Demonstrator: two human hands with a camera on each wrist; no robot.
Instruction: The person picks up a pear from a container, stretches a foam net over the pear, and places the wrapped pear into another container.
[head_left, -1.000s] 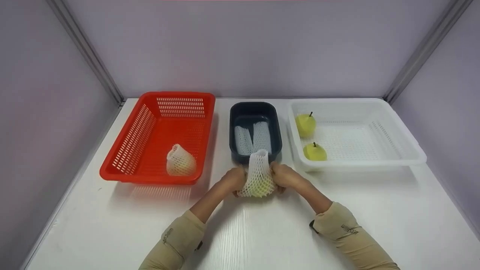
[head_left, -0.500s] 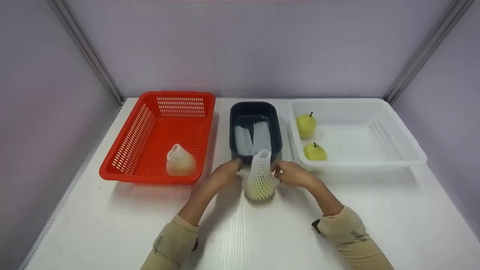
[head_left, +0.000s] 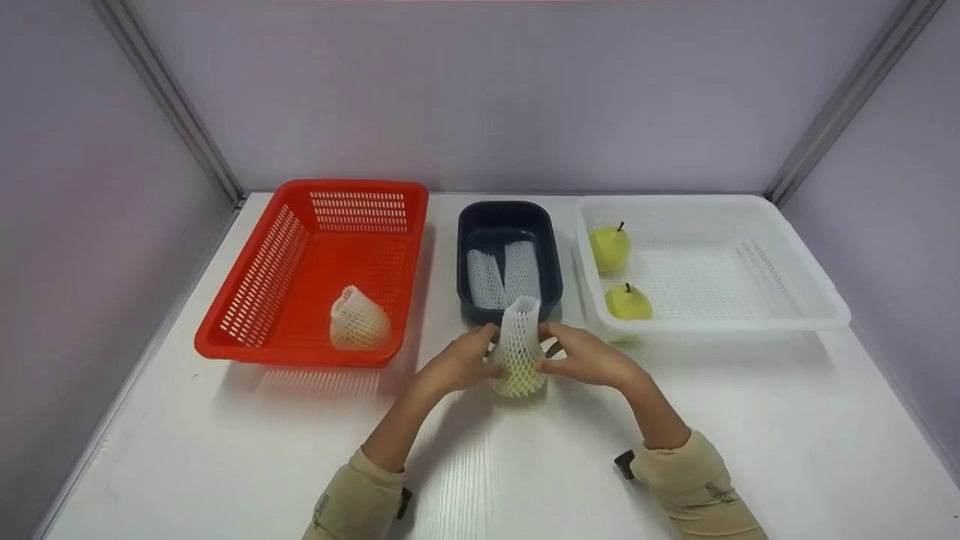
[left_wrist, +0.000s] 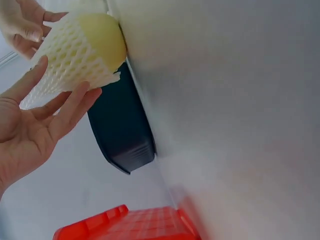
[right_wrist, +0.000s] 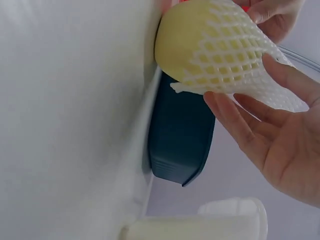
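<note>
A yellow pear [right_wrist: 177, 42] stands on the table in the middle, partly inside a white foam net sleeve [head_left: 520, 337]. The sleeve's narrow end points up past the fruit, while the pear's lower part shows bare in both wrist views. At the left side my left hand [head_left: 465, 360] holds the net, thumb toward me and fingers farther round. My right hand [head_left: 585, 356] holds the opposite side in the same way. In the left wrist view the fingertips [left_wrist: 82, 89] lie right at the net's lower edge.
Behind the pear is a dark blue bin [head_left: 465, 289] with two folded foam nets [head_left: 523, 271]. To the left, a red basket [head_left: 300, 352] holds a netted pear [head_left: 360, 322]. A white basket [head_left: 727, 326] on the right holds two bare pears [head_left: 628, 302].
Half a second ago both hands had drawn off the netted pear to either side. Now they have come back in and grip the net again. The pear stays at about the same spot.
</note>
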